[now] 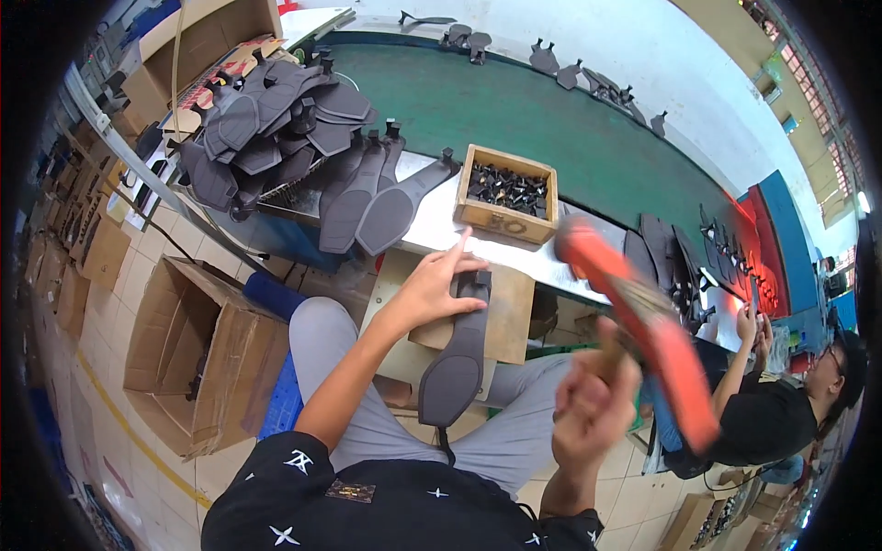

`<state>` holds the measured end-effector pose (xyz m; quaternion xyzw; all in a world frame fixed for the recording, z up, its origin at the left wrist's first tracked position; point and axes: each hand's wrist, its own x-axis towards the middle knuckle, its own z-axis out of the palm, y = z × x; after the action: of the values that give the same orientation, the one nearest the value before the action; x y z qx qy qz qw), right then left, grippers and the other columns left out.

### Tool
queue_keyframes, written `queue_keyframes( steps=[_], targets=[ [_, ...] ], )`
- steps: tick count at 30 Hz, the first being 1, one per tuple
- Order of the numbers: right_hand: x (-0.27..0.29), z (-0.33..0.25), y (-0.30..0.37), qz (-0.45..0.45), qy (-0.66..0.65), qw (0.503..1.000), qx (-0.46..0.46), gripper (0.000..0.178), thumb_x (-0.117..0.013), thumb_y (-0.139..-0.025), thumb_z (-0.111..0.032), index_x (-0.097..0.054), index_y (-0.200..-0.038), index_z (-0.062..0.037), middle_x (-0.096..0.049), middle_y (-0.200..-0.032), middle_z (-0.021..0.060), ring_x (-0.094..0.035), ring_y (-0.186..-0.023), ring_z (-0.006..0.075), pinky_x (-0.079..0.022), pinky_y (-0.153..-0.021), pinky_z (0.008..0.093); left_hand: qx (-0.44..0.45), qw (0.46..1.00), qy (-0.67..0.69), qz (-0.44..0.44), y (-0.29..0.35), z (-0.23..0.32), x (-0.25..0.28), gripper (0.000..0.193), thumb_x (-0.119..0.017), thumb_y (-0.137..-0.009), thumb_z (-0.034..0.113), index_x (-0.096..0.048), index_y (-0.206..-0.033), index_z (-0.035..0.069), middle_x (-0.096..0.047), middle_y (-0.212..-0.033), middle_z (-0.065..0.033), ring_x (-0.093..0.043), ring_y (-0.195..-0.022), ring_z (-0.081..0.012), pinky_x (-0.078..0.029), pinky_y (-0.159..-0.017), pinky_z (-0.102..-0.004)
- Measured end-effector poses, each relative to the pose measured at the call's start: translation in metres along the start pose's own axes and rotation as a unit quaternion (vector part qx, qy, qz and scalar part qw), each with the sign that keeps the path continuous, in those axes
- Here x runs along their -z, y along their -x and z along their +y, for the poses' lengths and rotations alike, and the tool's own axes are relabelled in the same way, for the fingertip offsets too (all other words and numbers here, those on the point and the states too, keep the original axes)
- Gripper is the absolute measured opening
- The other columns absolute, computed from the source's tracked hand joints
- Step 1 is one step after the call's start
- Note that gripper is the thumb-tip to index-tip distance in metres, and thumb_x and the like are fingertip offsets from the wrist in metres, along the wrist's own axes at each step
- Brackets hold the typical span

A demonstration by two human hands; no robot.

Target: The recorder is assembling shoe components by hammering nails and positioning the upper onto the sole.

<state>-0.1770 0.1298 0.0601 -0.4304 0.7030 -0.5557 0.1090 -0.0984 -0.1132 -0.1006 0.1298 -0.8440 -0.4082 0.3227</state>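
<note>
A dark grey shoe sole [452,372] rests with its heel end on a wooden board [510,317], its wide front end toward me. My left hand [432,292] grips the heel end, thumb across it and index finger stretched away from me. A small black heel piece [483,276] stands at that end. My right hand [593,404] is closed round the handle of a hammer with a long red-orange head [680,367], raised to the right of the sole and blurred by motion. Just beyond the board stands a wooden box [505,223] of small black pieces [505,188].
Many dark soles [266,119] are heaped at the left of the bench; others [390,211] lie beside the wooden box. Behind runs a green conveyor belt [432,96]. An open cardboard box [197,367] stands on the floor at left. A co-worker [772,413] sits at right.
</note>
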Motion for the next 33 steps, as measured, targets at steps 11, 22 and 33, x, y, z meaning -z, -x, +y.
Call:
queue_keyframes(
  steps=[11,22,33],
  targets=[
    [0.003,0.004,-0.004,0.025,-0.040,0.998,-0.040,0.034,-0.051,-0.094,-0.008,-0.049,-0.125,0.0039,-0.069,-0.106,0.0124,-0.064,-0.065,0.0217,-0.053,-0.057,0.0335,0.120,0.984,-0.099,-0.083,0.006,0.006,0.004,0.126,-0.078,-0.073,0.051,0.004,-0.156,0.004,-0.057,-0.142,-0.0010,-0.032,-0.146,-0.0286,0.007,-0.115,-0.0653],
    [-0.016,0.061,-0.013,-0.036,0.122,0.990,0.064,0.032,-0.050,-0.103,-0.015,-0.053,-0.130,0.0022,-0.059,-0.073,0.0086,-0.056,-0.058,0.0161,-0.047,-0.058,0.0300,0.035,0.995,0.080,-0.050,0.034,0.033,0.006,0.022,-0.071,-0.085,0.015,-0.072,-0.103,0.002,-0.071,-0.105,-0.0098,-0.066,-0.108,-0.0262,-0.048,-0.093,-0.0394],
    [-0.030,0.074,-0.037,-0.229,0.280,0.892,0.270,0.030,-0.067,-0.091,-0.017,-0.067,-0.117,-0.0027,-0.066,-0.104,0.0119,-0.065,-0.083,0.0327,-0.051,-0.073,0.0445,0.158,0.896,0.386,-0.153,0.083,0.156,0.039,0.027,-0.064,-0.096,0.020,-0.066,-0.086,-0.005,-0.050,-0.073,-0.0084,-0.050,-0.071,-0.0160,-0.039,-0.066,-0.0314]
  ],
)
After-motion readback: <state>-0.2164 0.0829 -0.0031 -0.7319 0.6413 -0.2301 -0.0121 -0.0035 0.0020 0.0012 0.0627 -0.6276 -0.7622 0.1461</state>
